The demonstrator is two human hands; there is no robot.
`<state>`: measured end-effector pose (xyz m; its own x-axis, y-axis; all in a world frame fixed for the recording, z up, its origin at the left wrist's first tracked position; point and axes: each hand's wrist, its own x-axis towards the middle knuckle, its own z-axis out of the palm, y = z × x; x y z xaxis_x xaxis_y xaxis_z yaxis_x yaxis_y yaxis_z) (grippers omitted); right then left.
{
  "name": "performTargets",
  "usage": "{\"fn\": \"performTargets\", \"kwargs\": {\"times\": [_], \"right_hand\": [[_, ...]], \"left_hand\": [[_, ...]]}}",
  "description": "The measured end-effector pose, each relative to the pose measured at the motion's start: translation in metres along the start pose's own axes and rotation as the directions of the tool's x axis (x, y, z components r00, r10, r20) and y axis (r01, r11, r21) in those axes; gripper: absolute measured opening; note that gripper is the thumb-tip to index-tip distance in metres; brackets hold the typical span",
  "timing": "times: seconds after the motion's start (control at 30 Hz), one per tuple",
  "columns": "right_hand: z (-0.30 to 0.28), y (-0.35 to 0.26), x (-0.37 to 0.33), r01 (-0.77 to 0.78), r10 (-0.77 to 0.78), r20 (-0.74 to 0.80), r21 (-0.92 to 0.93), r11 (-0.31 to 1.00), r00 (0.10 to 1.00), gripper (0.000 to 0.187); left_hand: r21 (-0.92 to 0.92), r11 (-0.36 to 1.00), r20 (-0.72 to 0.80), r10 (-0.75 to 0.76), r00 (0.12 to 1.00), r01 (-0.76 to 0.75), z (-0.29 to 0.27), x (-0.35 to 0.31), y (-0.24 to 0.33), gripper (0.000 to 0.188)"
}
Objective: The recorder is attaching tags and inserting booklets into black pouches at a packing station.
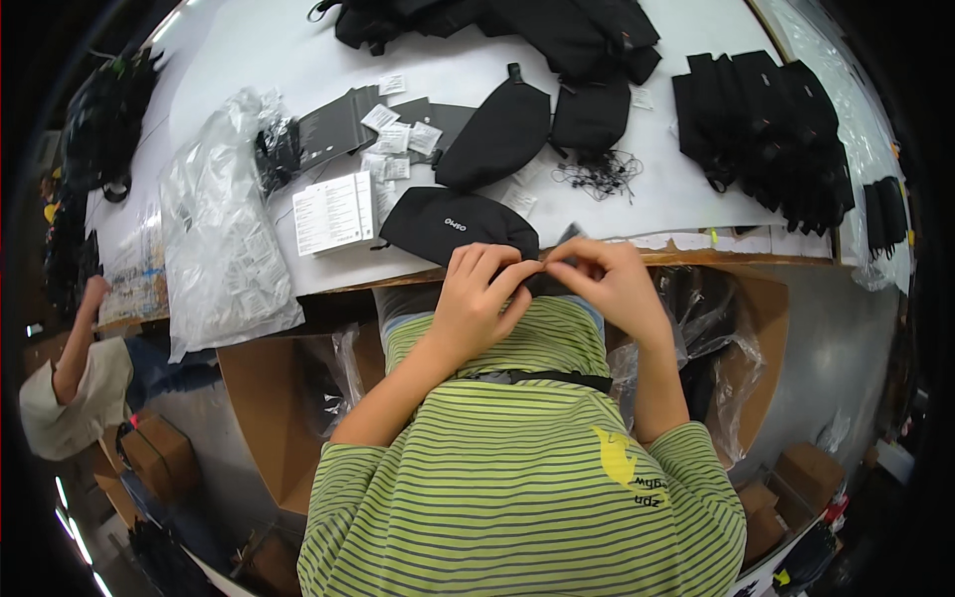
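Both grips pinched shut on black pouch [460, 225] edge at desk [249, 60] rim: left hand [480, 294], right hand [609, 281] at 3 o'clock.

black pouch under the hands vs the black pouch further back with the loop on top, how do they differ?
The near black fabric pouch lies crosswise at the table edge, small white print up, hands touching its right end. The far black fabric pouch lies slanted, plain side up, top loop showing, untouched. Both look alike in shape and fabric.
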<state>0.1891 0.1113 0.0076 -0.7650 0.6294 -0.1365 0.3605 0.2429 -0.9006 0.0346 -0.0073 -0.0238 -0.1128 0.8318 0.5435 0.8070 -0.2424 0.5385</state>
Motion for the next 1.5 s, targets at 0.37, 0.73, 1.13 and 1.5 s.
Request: {"fn": "performTargets", "kwargs": {"times": [0.37,0.73,1.13,1.5], "right_hand": [[0.044,-0.019,-0.005,0.208,-0.204,0.059,-0.056,0.977,0.977,0.014],[0.056,-0.023,-0.005,0.405,-0.408,0.014,-0.138,0.904,0.913,0.010],[0.066,-0.022,-0.008,0.429,-0.429,0.037,-0.156,0.890,0.903,0.008],[0.045,-0.019,-0.008,0.007,-0.037,0.039,0.581,0.814,0.999,0.014]], "left_hand": [[-0.311,0.647,0.134,-0.695,0.706,0.696,-0.052,-0.019,0.028,0.017],[-0.378,0.577,0.188,-0.718,0.670,0.724,-0.063,-0.021,0.025,0.009],[-0.349,0.591,0.201,-0.711,0.673,0.728,-0.066,-0.034,0.022,0.012],[-0.793,0.300,0.116,-0.780,0.615,0.530,-0.070,-0.031,0.022,0.007]]}}
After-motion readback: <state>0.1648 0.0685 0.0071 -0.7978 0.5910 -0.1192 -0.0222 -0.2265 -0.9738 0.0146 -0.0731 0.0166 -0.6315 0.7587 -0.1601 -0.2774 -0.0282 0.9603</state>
